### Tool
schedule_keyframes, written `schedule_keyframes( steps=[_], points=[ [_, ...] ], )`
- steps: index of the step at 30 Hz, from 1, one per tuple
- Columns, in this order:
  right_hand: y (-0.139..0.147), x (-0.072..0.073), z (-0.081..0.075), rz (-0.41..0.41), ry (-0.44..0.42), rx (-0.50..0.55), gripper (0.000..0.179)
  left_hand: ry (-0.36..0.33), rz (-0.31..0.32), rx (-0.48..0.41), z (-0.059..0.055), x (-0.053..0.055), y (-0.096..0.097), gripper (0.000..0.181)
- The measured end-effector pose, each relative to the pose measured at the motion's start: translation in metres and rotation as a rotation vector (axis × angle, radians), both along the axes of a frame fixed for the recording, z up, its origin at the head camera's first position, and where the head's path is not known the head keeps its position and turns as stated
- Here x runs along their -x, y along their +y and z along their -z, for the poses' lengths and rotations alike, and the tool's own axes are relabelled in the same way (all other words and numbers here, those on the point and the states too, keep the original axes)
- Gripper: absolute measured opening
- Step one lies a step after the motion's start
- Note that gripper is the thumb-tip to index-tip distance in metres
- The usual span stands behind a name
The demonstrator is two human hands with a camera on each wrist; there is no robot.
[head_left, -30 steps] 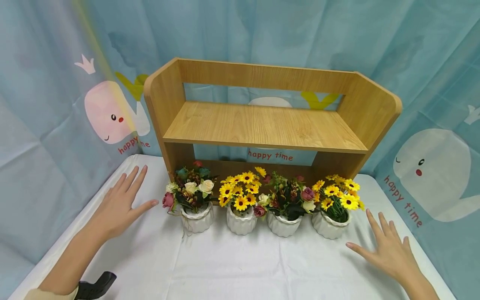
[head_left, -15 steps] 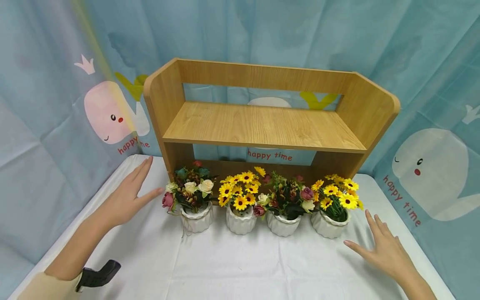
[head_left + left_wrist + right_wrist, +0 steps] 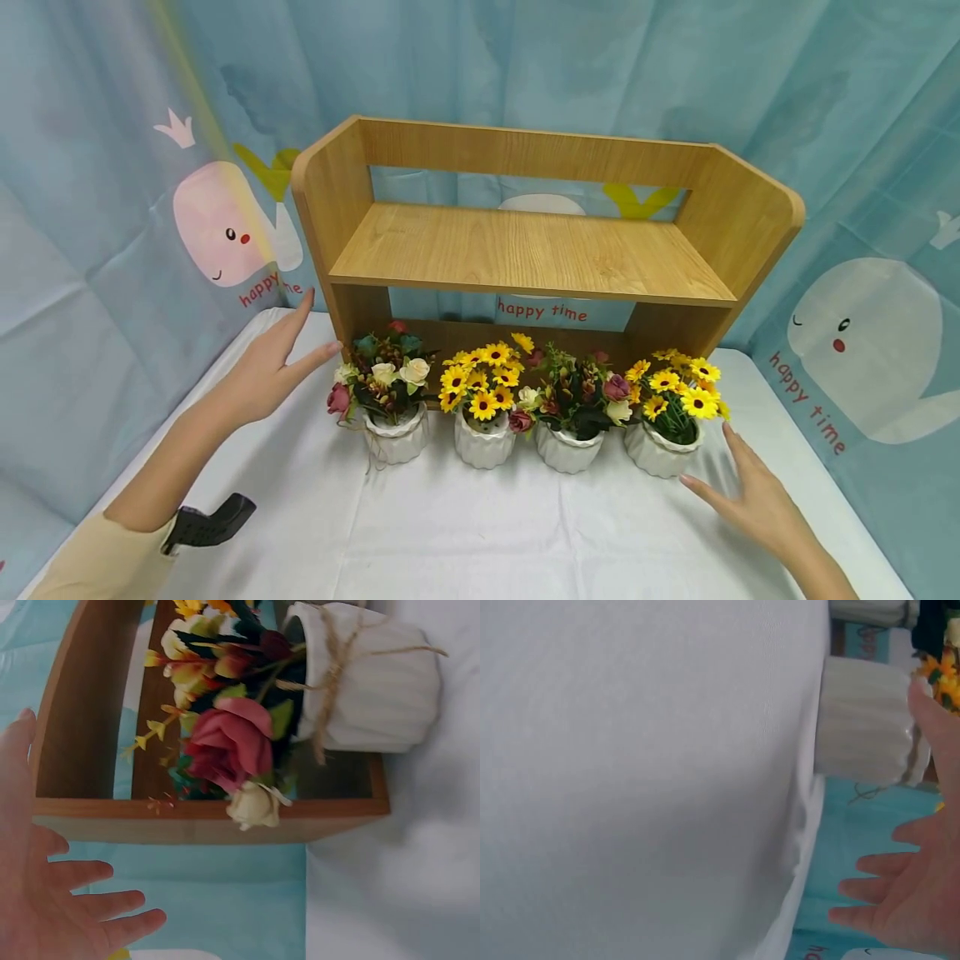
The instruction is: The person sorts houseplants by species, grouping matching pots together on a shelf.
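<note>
My left hand (image 3: 262, 371) is open with thumb and fingers spread apart, just left of the leftmost flower pot (image 3: 396, 437). That white pot carries pink and cream roses (image 3: 229, 746) and has twine tied around it in the left wrist view. My right hand (image 3: 757, 500), also open and holding nothing, hovers beside the rightmost pot (image 3: 660, 454), which bears small sunflowers (image 3: 699, 403). In the right wrist view its thumb overlaps the rim of a ribbed white pot (image 3: 862, 720). Between these stand a sunflower pot (image 3: 483, 446) and a mixed rose pot (image 3: 567, 452).
Behind the row of pots rises a two-tier wooden shelf (image 3: 532, 250), its upper board bare. A white cloth (image 3: 465, 533) covers the table. Blue curtains (image 3: 450, 50) with whale prints hang behind and at both sides. A black wrist mount (image 3: 213, 522) sits on the left forearm.
My left hand has moved forward and right, closer to the leftmost pot, and turned more edge-on. The right hand has drifted slightly left, its fingers drawn closer together. The pots stay put.
</note>
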State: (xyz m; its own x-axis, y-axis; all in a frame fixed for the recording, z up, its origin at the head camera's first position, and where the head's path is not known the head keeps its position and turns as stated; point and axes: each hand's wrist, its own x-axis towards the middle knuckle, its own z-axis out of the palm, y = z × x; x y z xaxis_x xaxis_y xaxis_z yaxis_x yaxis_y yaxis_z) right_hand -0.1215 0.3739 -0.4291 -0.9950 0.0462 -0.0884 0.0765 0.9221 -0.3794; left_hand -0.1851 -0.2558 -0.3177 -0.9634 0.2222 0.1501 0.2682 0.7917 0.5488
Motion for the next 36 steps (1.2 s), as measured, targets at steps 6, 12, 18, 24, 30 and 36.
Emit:
schedule_keyframes(
  steps=[6,12,18,24,30,36],
  points=[
    [-0.008,0.0,0.0,0.004,0.03,0.032,0.119,0.028,-0.02,-0.026,-0.01,0.004,0.008,0.088],
    [-0.015,-0.002,0.001,0.041,0.038,0.074,0.115,0.052,-0.038,-0.105,-0.018,0.007,0.011,0.086],
    [-0.022,-0.002,0.001,0.07,0.053,0.126,0.108,0.087,-0.069,-0.179,-0.026,0.01,0.015,0.082],
    [-0.032,-0.001,-0.001,0.116,0.027,0.177,0.107,0.136,-0.081,-0.223,-0.034,0.015,0.022,0.077],
    [-0.042,-0.002,-0.003,0.151,0.045,0.257,0.103,0.139,-0.101,-0.195,-0.039,0.018,0.028,0.072],
    [-0.053,-0.003,0.001,0.189,0.128,0.308,0.097,0.144,-0.098,-0.18,-0.041,0.021,0.03,0.068]
  ],
)
